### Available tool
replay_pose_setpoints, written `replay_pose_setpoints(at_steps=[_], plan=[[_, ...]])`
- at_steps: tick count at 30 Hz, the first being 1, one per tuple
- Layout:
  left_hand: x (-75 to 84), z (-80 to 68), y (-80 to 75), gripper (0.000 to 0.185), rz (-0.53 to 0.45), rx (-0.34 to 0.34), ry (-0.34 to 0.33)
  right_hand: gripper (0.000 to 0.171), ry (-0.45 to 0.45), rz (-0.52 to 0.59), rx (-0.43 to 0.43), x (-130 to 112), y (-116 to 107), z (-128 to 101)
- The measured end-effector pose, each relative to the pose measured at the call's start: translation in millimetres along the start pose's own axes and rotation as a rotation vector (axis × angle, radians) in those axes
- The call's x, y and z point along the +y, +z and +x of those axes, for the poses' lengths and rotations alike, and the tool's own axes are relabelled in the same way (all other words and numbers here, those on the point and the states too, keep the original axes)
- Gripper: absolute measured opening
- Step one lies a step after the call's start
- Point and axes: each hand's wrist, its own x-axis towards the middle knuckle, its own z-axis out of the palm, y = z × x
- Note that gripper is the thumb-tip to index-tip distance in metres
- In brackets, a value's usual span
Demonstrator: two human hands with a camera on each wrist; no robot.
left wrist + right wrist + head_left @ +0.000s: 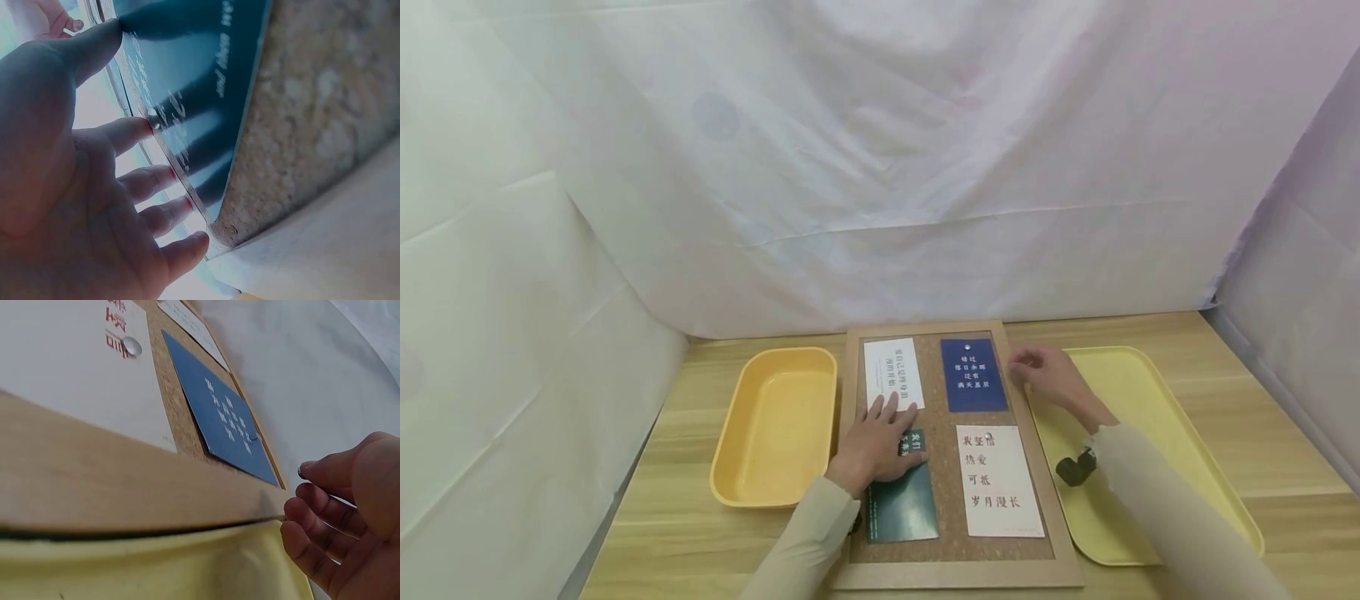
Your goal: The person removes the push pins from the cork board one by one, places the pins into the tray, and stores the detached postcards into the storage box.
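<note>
The framed corkboard (955, 574) lies in the lower centre of the picture with four cards laid out in two pairs, so the arranging looks largely done. Of the right-hand pair, the blue card (976, 379) above and the pinkish-white card (1000, 496) below each carry a pin near the top, and both seem fastened. On the left, the dark green card (904, 508) lies partly beneath the left hand (876, 442), whose spread fingers rest over it without gripping; the left wrist view shows what looks like a pin (152, 112) at the index fingertip. The white card (891, 371) at the board's upper left shows no pin, so whether it is fixed cannot be told; judging by this, it may be what is left. The right hand (1052, 375), just beside the board's right edge, has its fingers bent inward; a tiny gleam shows at the thumb tip, but whether it pinches anything cannot be told. At left of centre, the orange-yellow bin (831, 392) shows its smooth floor within raised walls. At lower right, the pale yellow tray (1180, 408) is partly covered by the right forearm, hiding whatever lies beneath.
</note>
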Motion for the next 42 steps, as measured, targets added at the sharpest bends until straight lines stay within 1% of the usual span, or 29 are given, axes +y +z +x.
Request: replay_pose_setpoints(at_steps=[8, 16, 20, 25, 29, 36, 42], plan=[[-0.2, 0.4, 1.4, 0.075, 0.008, 0.007, 0.005, 0.018, 0.026, -0.008, 0.0, 8.6, -10.6, -3.4], [1.8, 0.5, 0.0, 0.076, 0.016, 0.005, 0.004, 0.022, 0.043, -0.035, 0.025, 16.4, -16.3, -3.1], [3.0, 0.3, -0.3, 0.075, 0.017, 0.003, 0.005, 0.021, 0.034, -0.049, 0.032, 19.5, -17.9, -3.9], [3.3, -0.7, -0.8, 0.075, 0.018, 0.007, 0.008, 0.018, 0.005, -0.106, 0.06, 23.1, -18.3, -4.8], [2.5, -0.4, 0.0, 0.075, 0.023, 0.011, 0.017, 0.019, 0.015, -0.141, 0.065, 28.0, -18.3, -5.3], [-0.1, 2.7, 1.5, 0.076, 0.034, 0.015, 0.027, 0.022, 0.068, -0.115, 0.056, 35.1, -15.5, -3.2], [-1.4, 4.9, -1.2, 0.076, 0.025, 0.008, 0.027, 0.021, 0.079, -0.084, 0.064, 37.7, -13.9, -0.8]])
